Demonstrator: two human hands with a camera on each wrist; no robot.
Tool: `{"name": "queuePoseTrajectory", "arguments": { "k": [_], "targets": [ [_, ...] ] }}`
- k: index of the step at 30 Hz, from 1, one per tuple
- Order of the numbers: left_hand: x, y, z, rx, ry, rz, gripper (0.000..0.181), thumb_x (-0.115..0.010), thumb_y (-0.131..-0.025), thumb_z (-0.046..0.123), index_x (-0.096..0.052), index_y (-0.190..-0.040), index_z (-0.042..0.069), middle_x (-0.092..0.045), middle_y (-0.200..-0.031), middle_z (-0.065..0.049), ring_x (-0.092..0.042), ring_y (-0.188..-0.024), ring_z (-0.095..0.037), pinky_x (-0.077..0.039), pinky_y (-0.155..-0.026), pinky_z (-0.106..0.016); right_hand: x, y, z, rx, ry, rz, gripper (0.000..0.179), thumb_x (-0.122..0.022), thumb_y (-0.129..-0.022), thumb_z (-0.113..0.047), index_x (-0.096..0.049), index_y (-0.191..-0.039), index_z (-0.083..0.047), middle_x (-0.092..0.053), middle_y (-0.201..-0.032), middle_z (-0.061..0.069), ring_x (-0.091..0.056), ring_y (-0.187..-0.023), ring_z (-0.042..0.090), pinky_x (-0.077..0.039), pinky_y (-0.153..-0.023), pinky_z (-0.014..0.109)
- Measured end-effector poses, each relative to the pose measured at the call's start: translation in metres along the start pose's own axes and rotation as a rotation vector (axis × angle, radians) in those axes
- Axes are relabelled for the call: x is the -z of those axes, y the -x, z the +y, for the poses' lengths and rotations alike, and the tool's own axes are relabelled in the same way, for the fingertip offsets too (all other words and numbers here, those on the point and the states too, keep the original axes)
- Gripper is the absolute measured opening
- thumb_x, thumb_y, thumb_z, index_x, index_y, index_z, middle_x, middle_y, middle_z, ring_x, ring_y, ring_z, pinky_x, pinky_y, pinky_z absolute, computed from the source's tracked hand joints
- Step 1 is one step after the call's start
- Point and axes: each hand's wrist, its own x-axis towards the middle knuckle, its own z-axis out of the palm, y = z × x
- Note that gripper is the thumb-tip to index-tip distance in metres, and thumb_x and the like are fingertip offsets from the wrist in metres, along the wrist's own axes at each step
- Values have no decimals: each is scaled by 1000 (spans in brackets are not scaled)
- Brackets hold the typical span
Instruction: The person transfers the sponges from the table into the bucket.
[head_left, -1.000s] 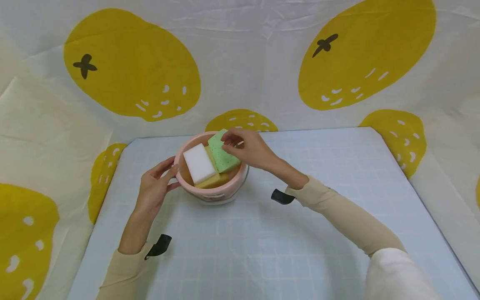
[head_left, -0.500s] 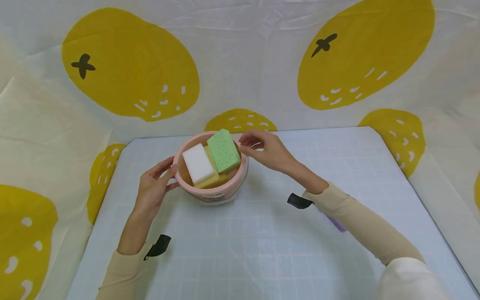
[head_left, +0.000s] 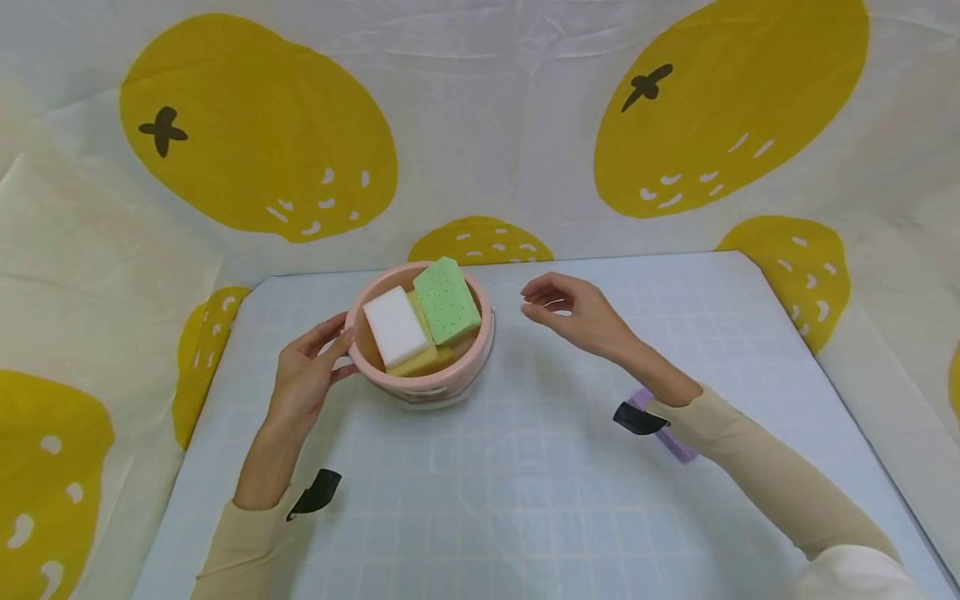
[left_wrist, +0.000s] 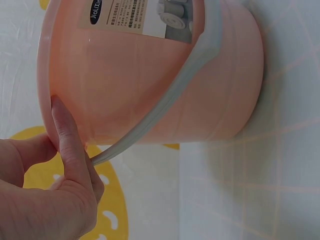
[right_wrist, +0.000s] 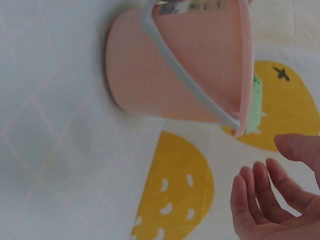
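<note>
A pink bucket point(head_left: 459, 387) stands upright on the table, with a grey handle point(left_wrist: 167, 95) hanging down its side. Inside lie a green speckled sponge point(head_left: 447, 302), a white sponge point(head_left: 396, 327) and, partly beneath them, yellow sponge material point(head_left: 412, 365). My left hand point(head_left: 303, 379) pinches the bucket's rim at its left, with the thumb and fingers on either side of the wall. To the right of the bucket, apart from it, my right hand point(head_left: 583, 312) hovers with loosely bent fingers and nothing in them. The green sponge point(right_wrist: 255, 105) pokes above the rim in the right wrist view.
Under my right wrist lies a purple block point(head_left: 677, 443), partly hidden by the sleeve and a black strap point(head_left: 639, 418). A pale blue gridded cloth covers the table point(head_left: 480, 517). White fabric point(head_left: 495, 125) with yellow fruit prints rises behind it.
My right hand has let go of the green sponge and moved right, away from the bucket. The purple block has come into view. My left hand stays on the rim.
</note>
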Motion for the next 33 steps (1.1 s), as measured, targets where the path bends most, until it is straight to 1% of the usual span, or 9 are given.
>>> {"name": "queuePoseTrajectory", "arguments": {
  "k": [8, 10, 13, 15, 17, 20, 26, 33],
  "targets": [
    [1, -1, 0, -2, 5, -7, 60, -71, -98, 38, -54, -151, 15, -49, -151, -8, -61, -108, -17, -60, -83, -26, 13, 19, 18, -50, 42, 16, 28, -71, -99, -23, -68, -121, -6, -70, -116, 7, -65, -107, 21, -55, -100, 40],
    [1, -1, 0, -2, 14, -11, 60, -71, -98, 37, -53, -151, 15, -48, -151, -8, -61, -107, -16, -60, -83, -26, 16, 23, 22, -55, 49, 16, 28, -71, -99, -23, -67, -121, -6, -69, -116, 6, -65, -107, 20, -55, -99, 35],
    [0, -2, -1, 1, 18, -8, 59, -71, -98, 36, -54, -150, 15, -49, -151, -8, -61, -106, -16, -60, -83, -26, 21, 30, 28, -70, 57, 16, 29, -71, -99, -24, -67, -122, -7, -69, -117, 6, -65, -108, 20, -55, -99, 30],
    [0, -2, -1, 3, 15, -3, 59, -71, -98, 36, -54, -150, 15, -49, -151, -8, -61, -105, -16, -60, -83, -26, 24, 35, 31, -81, 66, 18, 30, -71, -100, -25, -66, -123, -7, -69, -118, 6, -65, -109, 21, -54, -97, 24],
    [0, -2, -1, 5, 13, 1, 58, -71, -98, 36, -55, -150, 15, -49, -150, -7, -61, -106, -17, -60, -82, -26, 26, 40, 35, -97, 71, 23, 31, -70, -100, -25, -66, -124, -7, -68, -119, 7, -65, -110, 22, -53, -96, 21],
    [0, -2, -1, 6, 22, -1, 59, -71, -98, 36, -55, -150, 15, -49, -150, -7, -61, -106, -16, -60, -82, -26, 30, 48, 42, -118, 77, 29, 31, -69, -101, -25, -65, -125, -6, -68, -120, 8, -64, -111, 23, -51, -94, 14],
    [0, 0, 1, -1, 8, -2, 59, -71, -98, 37, -54, -150, 15, -49, -150, -7, -61, -106, -16, -60, -83, -25, 36, 64, 55, -134, 80, 52, 31, -69, -101, -23, -65, -125, -5, -69, -121, 10, -64, -110, 22, -50, -94, 13],
    [0, 0, 0, 2, 6, -4, 60, -70, -98, 38, -54, -150, 15, -49, -151, -8, -61, -107, -17, -60, -83, -26, 45, 84, 68, -155, 86, 74, 31, -70, -100, -21, -65, -126, -5, -68, -122, 10, -64, -110, 22, -50, -91, 10]
  ]
}}
